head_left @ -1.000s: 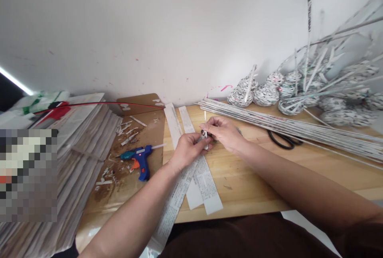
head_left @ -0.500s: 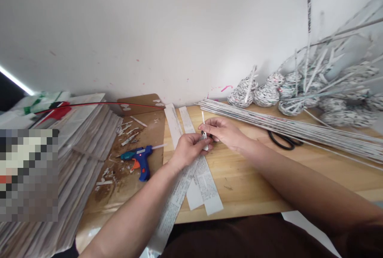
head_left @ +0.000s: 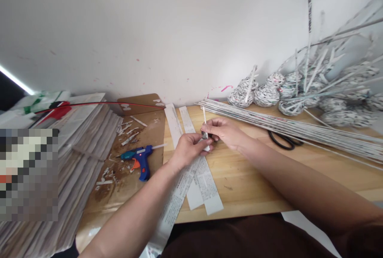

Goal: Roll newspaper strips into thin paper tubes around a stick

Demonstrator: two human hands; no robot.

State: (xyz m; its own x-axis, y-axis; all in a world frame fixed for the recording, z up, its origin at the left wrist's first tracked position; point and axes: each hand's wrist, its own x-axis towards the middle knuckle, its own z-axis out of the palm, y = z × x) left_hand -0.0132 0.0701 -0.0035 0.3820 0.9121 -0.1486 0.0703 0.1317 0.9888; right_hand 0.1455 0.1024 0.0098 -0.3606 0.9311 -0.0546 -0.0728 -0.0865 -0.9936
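Both my hands meet over the table around a thin white paper strip [head_left: 204, 115], whose narrow end points up above the fingers. My left hand [head_left: 190, 147] is closed, its thumb and fingers pinching the strip's wider lower part. From the right, my right hand [head_left: 223, 129] is closed on the same strip, fingertips higher up. Something small and dark shows between the fingertips, too hidden to name. Flat strips of printed newspaper [head_left: 209, 194] lie crossed beneath and in front of the hands, and more paper strips [head_left: 173, 120] stretch toward the wall.
On the brown board at left lies a blue glue gun [head_left: 142, 160] among paper scraps. Stacked newspapers [head_left: 86, 146] stand beyond it. To the right are a bundle of rolled paper sticks [head_left: 287, 128], black scissor handles [head_left: 281, 141] and woven paper shapes [head_left: 266, 92].
The strip's upright end has shifted slightly up and right and stands a little straighter. My right fingertips have moved slightly around it; the arms stay almost where they were.
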